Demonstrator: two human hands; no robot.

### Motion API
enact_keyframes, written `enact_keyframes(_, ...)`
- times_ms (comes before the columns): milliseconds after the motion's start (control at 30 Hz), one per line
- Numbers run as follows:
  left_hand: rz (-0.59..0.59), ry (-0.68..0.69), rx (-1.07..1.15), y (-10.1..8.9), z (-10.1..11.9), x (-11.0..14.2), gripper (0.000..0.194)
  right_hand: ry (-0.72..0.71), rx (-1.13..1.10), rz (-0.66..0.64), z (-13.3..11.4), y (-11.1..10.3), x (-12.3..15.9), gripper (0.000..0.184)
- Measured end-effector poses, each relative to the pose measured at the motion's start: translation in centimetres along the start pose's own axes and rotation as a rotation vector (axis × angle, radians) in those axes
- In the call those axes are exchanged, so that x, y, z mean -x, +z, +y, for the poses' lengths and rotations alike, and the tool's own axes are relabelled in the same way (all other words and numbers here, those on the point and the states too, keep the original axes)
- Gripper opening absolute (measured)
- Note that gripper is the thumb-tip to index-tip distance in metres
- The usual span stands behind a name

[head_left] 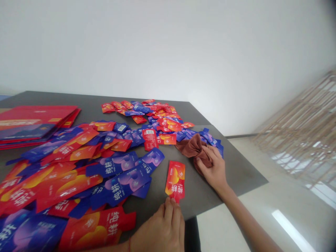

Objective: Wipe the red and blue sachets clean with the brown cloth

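A red and orange pouch [175, 178] with white characters lies by itself on the dark table [225, 182], its narrow neck toward me. Fingers pressed together, my left hand [164, 225] grips that neck at the table's front edge. A bunched brown cloth [193, 147] is in my right hand [215, 166], just right of the pouch and above the tabletop or touching it; I cannot tell which. Behind the cloth, blue pouches [215, 142] lie at the right. Red and blue pouches [118, 182] of the same shape are heaped to the left of my left hand.
Farther back is another heap of small red and blue pouches [165, 117]. Flat red and blue printed packages [34, 122] are stacked at the left. A white wall [168, 52] rises behind the table. On the right, a slatted wooden rack [301, 122] stands over the pale floor.
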State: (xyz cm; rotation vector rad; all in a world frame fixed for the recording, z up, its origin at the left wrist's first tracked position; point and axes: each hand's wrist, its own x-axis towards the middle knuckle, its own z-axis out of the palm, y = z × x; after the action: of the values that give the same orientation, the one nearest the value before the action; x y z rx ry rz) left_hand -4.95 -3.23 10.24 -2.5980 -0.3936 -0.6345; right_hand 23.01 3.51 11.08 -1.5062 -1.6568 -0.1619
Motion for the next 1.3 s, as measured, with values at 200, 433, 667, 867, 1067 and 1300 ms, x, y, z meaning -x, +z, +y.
enact_keyframes(200,-0.044,0.021,-0.009,-0.4,-0.1,-0.2,0.037,-0.020,-0.039,-0.012,0.0,-0.3,-0.5,0.040)
enact_keyframes(433,-0.027,0.025,-0.016,-0.1,-0.3,-0.2,0.037,-0.207,-0.013,-0.074,-2.3,-2.7,-1.3,0.043)
enact_keyframes(667,-0.036,0.015,0.001,-0.3,-0.1,-0.3,0.036,-0.627,0.086,-0.454,-6.8,-4.5,0.1,0.045)
enact_keyframes(867,-0.080,0.012,0.020,-0.4,-0.2,-0.2,0.035,-0.657,0.162,-0.622,-8.1,-3.8,0.4,0.040)
enact_keyframes(1067,-0.051,0.008,0.006,-0.2,-0.1,-0.2,0.039,-0.597,0.204,-0.691,-6.6,-3.2,-1.5,0.043)
enact_keyframes(1300,-0.024,0.024,-0.028,0.0,-0.1,-0.1,0.038,-0.501,0.261,-0.673,-5.0,-2.2,-3.6,0.045)
